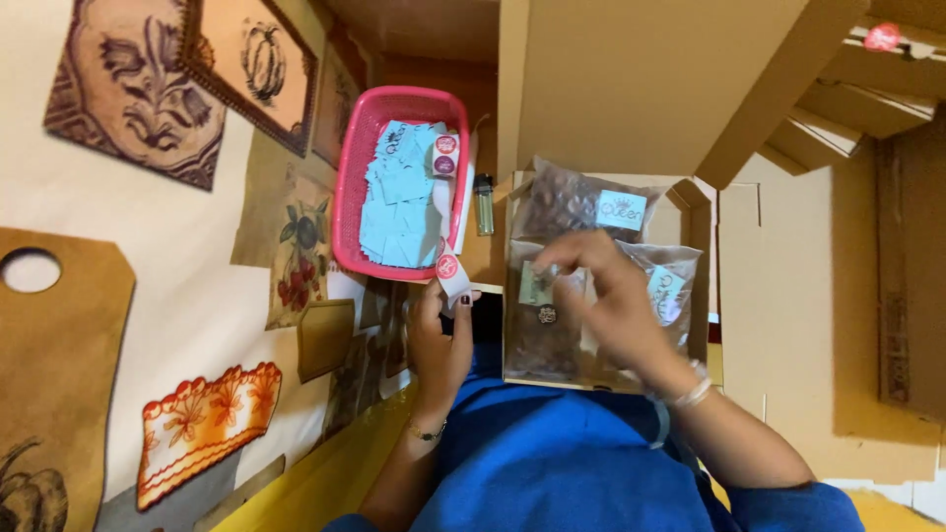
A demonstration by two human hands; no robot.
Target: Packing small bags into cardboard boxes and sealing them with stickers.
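Your right hand (606, 296) rests on the clear bags in the open cardboard box (705, 256), with the fingers bent narrow and the tips pinching at a small pale label (537, 284) on the front bag (542, 340). It looks as if you press or place the label there, because the bag lies flat and gives a firm surface. Your left hand (440, 340) is at about 9 o'clock from the box. It is closed on a strip of round stickers (451, 271), which it holds upright near the box so that the next sticker is close to the working hand.

I count three bags of dark contents in the box: one at 12 o'clock with a light blue label (622, 209), one under your right hand, and one at 3 o'clock (675, 286), partly hidden. The box lid (631, 79) stands open behind.

At 10 o'clock from the box is one pink basket (353, 167) with many light blue cards (399, 202); I cannot count them exactly. One lighter (484, 202) lies between basket and box. The desk (197, 296) carries a printed cloth.
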